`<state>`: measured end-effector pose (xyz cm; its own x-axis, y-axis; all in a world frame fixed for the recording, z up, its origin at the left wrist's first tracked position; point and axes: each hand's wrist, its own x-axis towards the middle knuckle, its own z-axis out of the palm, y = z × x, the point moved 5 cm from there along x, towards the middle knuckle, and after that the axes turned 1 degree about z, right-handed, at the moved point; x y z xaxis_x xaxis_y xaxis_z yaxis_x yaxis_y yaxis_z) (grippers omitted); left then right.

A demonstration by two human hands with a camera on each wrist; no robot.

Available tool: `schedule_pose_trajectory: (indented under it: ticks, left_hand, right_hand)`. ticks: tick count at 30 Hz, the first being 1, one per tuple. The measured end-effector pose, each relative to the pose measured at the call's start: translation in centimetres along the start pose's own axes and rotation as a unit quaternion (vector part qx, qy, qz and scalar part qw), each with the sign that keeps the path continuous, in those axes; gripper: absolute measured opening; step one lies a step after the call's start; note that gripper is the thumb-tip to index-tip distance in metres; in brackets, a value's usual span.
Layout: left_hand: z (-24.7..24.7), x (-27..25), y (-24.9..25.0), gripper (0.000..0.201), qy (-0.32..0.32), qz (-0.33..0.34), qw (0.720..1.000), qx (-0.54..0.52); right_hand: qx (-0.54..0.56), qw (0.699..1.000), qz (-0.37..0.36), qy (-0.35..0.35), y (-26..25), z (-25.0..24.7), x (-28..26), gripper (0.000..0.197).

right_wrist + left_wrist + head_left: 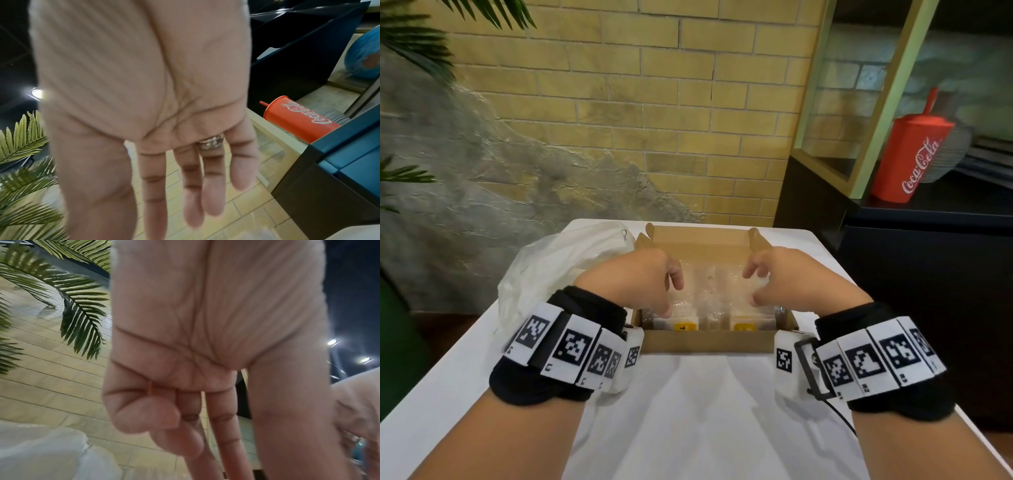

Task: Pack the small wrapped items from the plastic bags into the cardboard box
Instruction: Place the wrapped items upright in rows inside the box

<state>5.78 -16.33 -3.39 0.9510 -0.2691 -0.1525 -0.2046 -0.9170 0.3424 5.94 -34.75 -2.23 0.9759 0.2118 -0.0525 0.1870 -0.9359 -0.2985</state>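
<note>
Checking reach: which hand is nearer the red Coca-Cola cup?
Right. The right hand is over the cardboard box, on the side of the cup; the left hand is farther away.

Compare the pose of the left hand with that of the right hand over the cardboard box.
The left hand has its outer two fingers curled toward the palm, the others straighter, while the right hand has all its fingers straight and spread. The right hand wears a ring, seen in the right wrist view; the left hand shows none. The left hand hangs beside the plastic bag; the right hand does not. Both hover over the cardboard box, holding nothing.
</note>
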Motion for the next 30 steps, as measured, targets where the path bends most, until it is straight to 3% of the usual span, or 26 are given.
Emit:
schedule_pose_trajectory:
  ticks: [3,5,11,17,20,22,25,30]
  left_hand:
    - [0.1,0.0,0.0,0.022,-0.010,0.003,1.000,0.018]
    - [0.1,-0.1,0.1,0.016,-0.024,0.001,1.000,0.018]
    - [0.2,-0.6,0.0,0.013,-0.073,-0.010,0.997,-0.008]
    - [-1.1,-0.2,-0.1,0.025,0.049,0.009,0.999,0.019]
    - [-1.6,-0.5,0.0,0.022,0.061,0.020,0.998,-0.011]
    - [-1.4,-0.7,0.5,0.016,0.036,0.031,0.999,-0.020]
    - [0.0,-0.8,1.3,0.020,-0.054,0.017,0.998,-0.012]
    - [1.8,-1.0,2.0,0.025,-0.166,-0.008,0.985,0.037]
  right_hand:
    - [-0.002,1.000,-0.003,-0.017,-0.4,0.5,-0.1,0.059]
    - [-0.018,0.998,0.005,-0.058,-0.4,1.2,-0.3,0.065]
    - [-0.072,0.990,0.006,-0.118,-0.2,1.4,-0.8,0.044]
    - [-0.117,0.990,0.039,-0.074,-0.3,0.0,-0.3,0.041]
    - [-0.110,0.989,0.034,-0.091,-0.3,-0.7,-0.4,0.042]
    - [-0.090,0.991,0.011,-0.102,-0.5,-0.6,-0.8,0.035]
    - [-0.037,0.991,-0.022,-0.130,-1.1,0.6,-1.4,0.025]
    - [-0.093,0.968,-0.052,-0.229,-2.1,2.8,-1.5,0.049]
